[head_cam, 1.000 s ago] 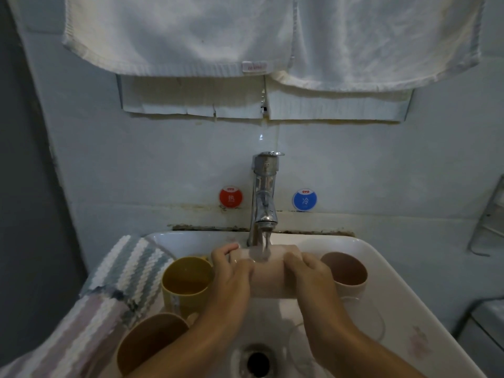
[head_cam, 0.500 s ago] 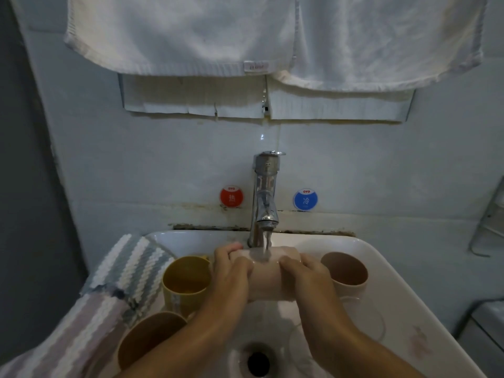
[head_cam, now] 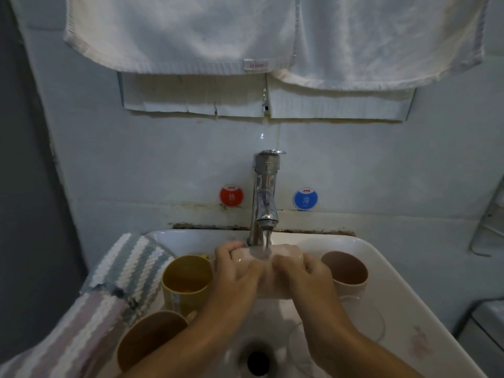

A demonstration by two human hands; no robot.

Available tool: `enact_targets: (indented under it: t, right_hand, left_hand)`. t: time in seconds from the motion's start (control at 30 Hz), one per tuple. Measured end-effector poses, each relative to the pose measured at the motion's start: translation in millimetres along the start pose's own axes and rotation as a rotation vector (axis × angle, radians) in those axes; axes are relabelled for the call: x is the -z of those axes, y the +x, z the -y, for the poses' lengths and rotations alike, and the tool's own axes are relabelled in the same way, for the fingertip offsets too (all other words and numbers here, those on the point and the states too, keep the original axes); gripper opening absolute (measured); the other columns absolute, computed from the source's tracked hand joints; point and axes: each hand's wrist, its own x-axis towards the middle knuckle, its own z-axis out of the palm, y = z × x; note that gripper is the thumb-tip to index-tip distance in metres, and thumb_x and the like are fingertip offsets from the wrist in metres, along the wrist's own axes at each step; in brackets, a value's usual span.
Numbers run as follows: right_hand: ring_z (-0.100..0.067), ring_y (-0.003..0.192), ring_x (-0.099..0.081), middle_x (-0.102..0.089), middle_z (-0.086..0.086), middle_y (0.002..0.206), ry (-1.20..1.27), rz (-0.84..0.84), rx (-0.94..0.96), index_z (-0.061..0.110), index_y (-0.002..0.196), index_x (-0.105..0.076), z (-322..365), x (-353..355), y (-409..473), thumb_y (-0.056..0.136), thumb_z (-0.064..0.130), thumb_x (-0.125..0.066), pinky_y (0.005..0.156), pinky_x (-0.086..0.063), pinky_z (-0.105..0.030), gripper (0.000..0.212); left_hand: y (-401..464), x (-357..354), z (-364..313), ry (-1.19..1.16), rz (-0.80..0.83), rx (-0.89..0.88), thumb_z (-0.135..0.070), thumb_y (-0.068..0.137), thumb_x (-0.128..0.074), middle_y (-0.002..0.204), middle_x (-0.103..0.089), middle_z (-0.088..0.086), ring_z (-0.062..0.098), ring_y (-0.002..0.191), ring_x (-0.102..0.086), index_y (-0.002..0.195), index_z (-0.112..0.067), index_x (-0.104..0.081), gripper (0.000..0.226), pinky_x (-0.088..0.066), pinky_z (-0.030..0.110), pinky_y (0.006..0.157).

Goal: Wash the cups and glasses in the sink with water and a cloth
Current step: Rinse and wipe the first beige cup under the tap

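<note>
My left hand [head_cam: 237, 279] and my right hand [head_cam: 308, 279] both grip a wet pale pink cloth [head_cam: 266, 285], bunched into a roll, under the running water from the tap [head_cam: 266, 197]. Their fingers nearly meet on top of it. Left of my hands in the white sink [head_cam: 409, 309] stand a yellow cup [head_cam: 188, 279] and, nearer me, a brown cup [head_cam: 152, 339]. A pink cup [head_cam: 345, 271] stands upright to the right. Two clear glasses [head_cam: 365, 323] sit faintly visible below my right arm, partly hidden.
A striped towel [head_cam: 120, 274] drapes over the sink's left rim. The drain [head_cam: 257, 361] lies between my forearms. White towels [head_cam: 191, 31] hang on the wall above. Red [head_cam: 231, 198] and blue [head_cam: 305, 199] stickers flank the tap. A wire rack [head_cam: 491, 214] is at right.
My two hands have slid closer together along the pink cloth, the thumbs and fingers now nearly touching under the water stream. The cups have stayed put.
</note>
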Motion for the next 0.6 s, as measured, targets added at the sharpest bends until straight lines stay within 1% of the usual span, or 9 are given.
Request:
enact_targets:
  t: [0.03,0.13,0.2,0.27,0.3,0.4,0.5,0.53,0.6]
  right_hand:
    - [-0.011,0.086,-0.052,-0.056,0.002,0.095,0.005,-0.018,-0.008,0.026,0.098,-0.055,2,-1,2,0.094,0.027,-0.058,0.068,-0.039,-0.029,0.005]
    - [-0.014,0.078,-0.049,-0.052,-0.001,0.087,0.018,-0.049,0.003,0.024,0.081,-0.051,2,1,7,0.1,0.021,-0.049,0.063,-0.038,-0.026,0.019]
    - [-0.016,0.08,-0.053,-0.057,-0.003,0.089,0.005,-0.035,0.026,0.019,0.088,-0.058,1,3,6,0.1,0.022,-0.049,0.066,-0.042,-0.027,0.016]
    - [-0.014,0.085,-0.054,-0.058,0.0,0.094,0.002,-0.003,0.042,0.023,0.093,-0.057,0,3,1,0.096,0.024,-0.054,0.064,-0.04,-0.026,0.005]
    - [-0.012,0.086,-0.054,-0.058,0.001,0.096,0.005,0.013,0.041,0.025,0.095,-0.057,0,3,-1,0.093,0.025,-0.059,0.063,-0.039,-0.025,0.003]
    - [-0.011,0.086,-0.058,-0.063,0.001,0.097,-0.004,0.025,0.044,0.022,0.102,-0.059,1,1,-3,0.086,0.028,-0.069,0.062,-0.041,-0.023,0.02]
    - [-0.013,0.09,-0.058,-0.062,0.0,0.102,-0.006,-0.004,0.025,0.022,0.11,-0.057,-1,0,-1,0.09,0.036,-0.064,0.067,-0.043,-0.027,0.025]
    - [-0.015,0.09,-0.057,-0.061,-0.001,0.101,0.004,-0.017,0.019,0.023,0.109,-0.058,-1,1,0,0.093,0.035,-0.06,0.069,-0.043,-0.029,0.02]
    - [-0.014,0.084,-0.055,-0.059,-0.001,0.092,0.044,-0.037,0.022,0.024,0.091,-0.059,2,2,2,0.099,0.03,-0.052,0.065,-0.042,-0.028,0.013]
  left_hand:
    - [1,-1,0,0.007,-0.016,0.006,-0.021,0.097,-0.05,0.116,-0.036,0.0,0.015,0.095,-0.05,0.124,-0.041,-0.031,0.04,-0.053,0.035,0.077]
    - [6,-3,1,-0.024,-0.056,0.035,-0.015,0.097,-0.044,0.113,-0.035,0.001,0.019,0.095,-0.048,0.124,-0.039,-0.036,0.037,-0.053,0.051,0.09]
    - [7,-3,1,-0.027,-0.073,0.036,-0.015,0.098,-0.043,0.113,-0.035,0.002,0.019,0.095,-0.048,0.123,-0.039,-0.037,0.035,-0.053,0.053,0.091]
    - [6,-3,0,-0.035,-0.075,0.035,-0.015,0.098,-0.044,0.118,-0.037,0.003,0.021,0.098,-0.049,0.123,-0.039,-0.038,0.035,-0.053,0.053,0.091]
    - [6,-2,0,-0.04,-0.071,0.034,-0.014,0.098,-0.044,0.121,-0.038,0.005,0.022,0.099,-0.05,0.123,-0.038,-0.038,0.035,-0.053,0.051,0.091]
    - [3,-1,-3,-0.013,-0.059,0.027,-0.014,0.096,-0.048,0.121,-0.038,0.005,0.018,0.094,-0.049,0.122,-0.037,-0.036,0.037,-0.052,0.042,0.085]
    - [-1,1,-3,0.001,-0.015,0.016,-0.02,0.093,-0.056,0.125,-0.038,0.004,0.016,0.096,-0.05,0.129,-0.037,-0.035,0.045,-0.051,0.033,0.077]
    - [-3,1,-2,0.011,-0.006,0.01,-0.022,0.093,-0.058,0.125,-0.037,0.003,0.014,0.096,-0.05,0.13,-0.037,-0.033,0.047,-0.05,0.028,0.072]
    - [-3,1,0,0.022,-0.005,0.001,-0.025,0.091,-0.061,0.125,-0.035,0.002,0.013,0.094,-0.05,0.13,-0.039,-0.031,0.051,-0.046,0.023,0.066]
